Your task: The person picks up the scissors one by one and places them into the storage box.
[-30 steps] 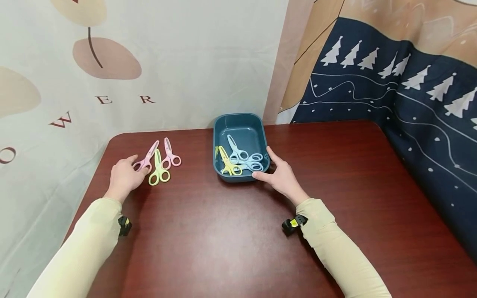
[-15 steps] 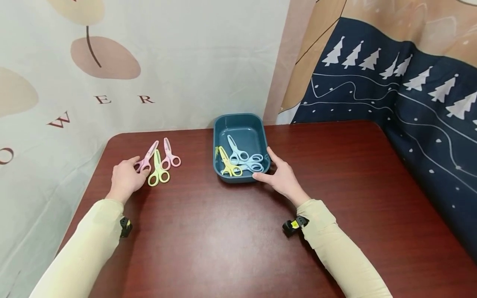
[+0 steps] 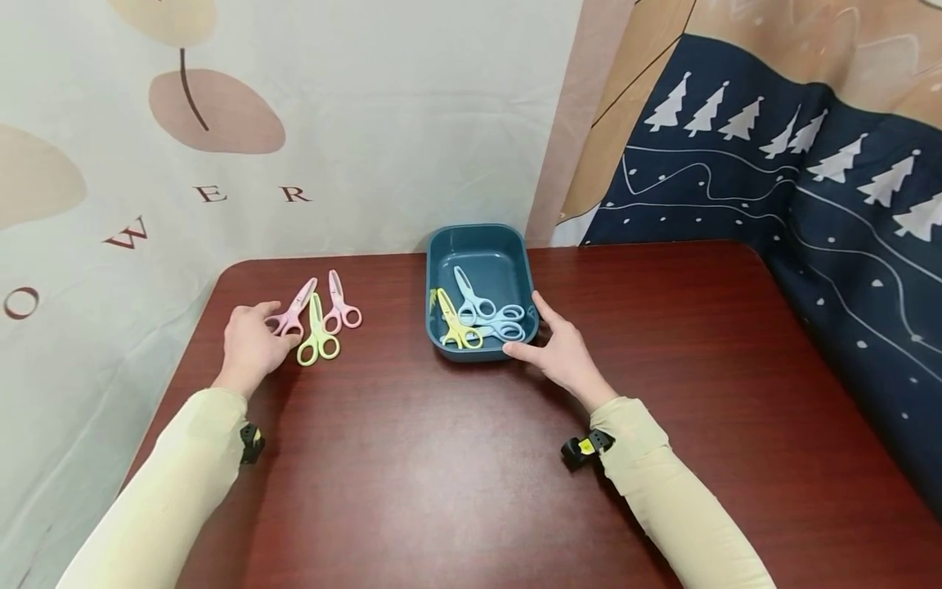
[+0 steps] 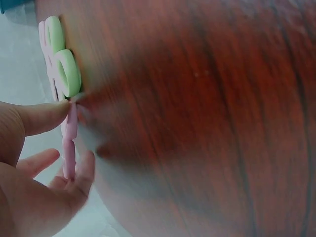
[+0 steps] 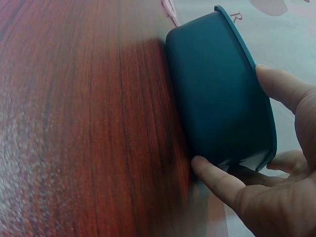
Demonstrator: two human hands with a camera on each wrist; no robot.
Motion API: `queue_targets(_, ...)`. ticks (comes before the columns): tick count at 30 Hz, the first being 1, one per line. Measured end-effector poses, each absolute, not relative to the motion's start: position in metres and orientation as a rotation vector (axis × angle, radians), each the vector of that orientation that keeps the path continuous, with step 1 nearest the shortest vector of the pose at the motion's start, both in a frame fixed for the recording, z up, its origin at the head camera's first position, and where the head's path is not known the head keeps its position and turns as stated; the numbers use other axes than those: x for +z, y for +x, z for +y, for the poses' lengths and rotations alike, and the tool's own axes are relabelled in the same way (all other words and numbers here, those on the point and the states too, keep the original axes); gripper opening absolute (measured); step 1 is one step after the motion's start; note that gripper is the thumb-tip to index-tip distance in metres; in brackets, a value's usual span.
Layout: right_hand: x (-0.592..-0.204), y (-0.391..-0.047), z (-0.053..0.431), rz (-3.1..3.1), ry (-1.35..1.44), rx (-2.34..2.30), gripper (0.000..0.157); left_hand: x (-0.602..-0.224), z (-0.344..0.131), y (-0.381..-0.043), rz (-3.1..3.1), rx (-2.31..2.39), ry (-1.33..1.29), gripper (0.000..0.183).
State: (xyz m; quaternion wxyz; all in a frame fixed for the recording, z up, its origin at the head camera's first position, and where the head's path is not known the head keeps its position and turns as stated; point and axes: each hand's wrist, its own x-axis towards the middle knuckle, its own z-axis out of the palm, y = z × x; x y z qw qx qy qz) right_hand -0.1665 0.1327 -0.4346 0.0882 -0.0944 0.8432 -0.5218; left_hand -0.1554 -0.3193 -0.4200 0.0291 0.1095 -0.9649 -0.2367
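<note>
My left hand [image 3: 253, 343] is at the left of the table, thumb and fingers across the handle loops of pink scissors [image 3: 297, 307]. In the left wrist view, those pink handles [image 4: 70, 153] lie between thumb and fingertips. Light green scissors [image 3: 316, 331] lie right beside them, with a second pair of pink scissors [image 3: 340, 303] just beyond. My right hand [image 3: 562, 356] grips the near right corner of a dark teal bin [image 3: 482, 236], thumb at the rim. Inside the bin are yellow scissors [image 3: 456, 323] and overlapping light blue scissors [image 3: 474, 303].
The brown wooden table [image 3: 412, 458] has its back edge against a pale printed curtain [image 3: 383, 123]. A navy cloth with white trees [image 3: 706, 188] hangs at the right. Each wrist carries a small black camera [image 3: 585, 447].
The head view has shifted slightly. Both hands keep nearly the same places, the left at the pink scissors and the right at the bin; the scissors have not visibly moved.
</note>
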Motion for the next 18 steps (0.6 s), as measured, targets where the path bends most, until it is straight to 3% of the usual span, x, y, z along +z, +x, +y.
queue_targets(8, -0.435, -0.167, 0.133, 2.512, -0.294, -1.566, 0.1, -0.417, -0.321, -0.162, -2.972, -0.77, 0.374, 0.068)
queue_targets(18, -0.435, -0.166, 0.133, 2.483, -0.272, -1.588, 0.101, -0.417, -0.311, -0.164, -2.901, -0.75, 0.302, 0.056)
